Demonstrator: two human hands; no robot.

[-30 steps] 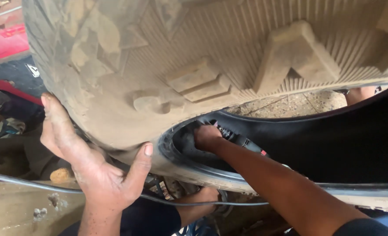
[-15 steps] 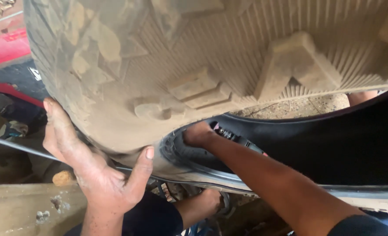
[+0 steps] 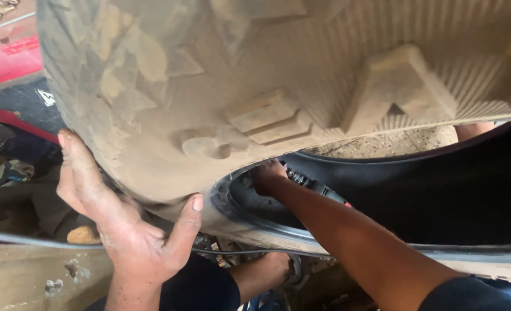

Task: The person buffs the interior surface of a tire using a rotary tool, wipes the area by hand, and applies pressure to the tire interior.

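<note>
A big dusty tyre [image 3: 301, 86] with blocky tread lugs fills the upper view. My left hand [image 3: 126, 222] presses flat against its lower left sidewall, fingers up and thumb spread along the rim edge. My right hand [image 3: 270, 175] reaches into the dark inside of the tyre [image 3: 439, 196] at the bead. Its fingers are curled around a slim black tool [image 3: 316, 187] with a red mark, which lies along my wrist.
A thin grey cable [image 3: 13, 237] crosses under the tyre. A bare limb [image 3: 267, 270] in dark cloth shows at bottom centre; whose it is I cannot tell. Red and black panels [image 3: 8, 69] lie far left, with dirt ground [image 3: 393, 141] beyond the tyre.
My right hand has slid slightly up and left along the bead with the tool. My left hand stays pressed on the sidewall. The grey cable at left has shifted.
</note>
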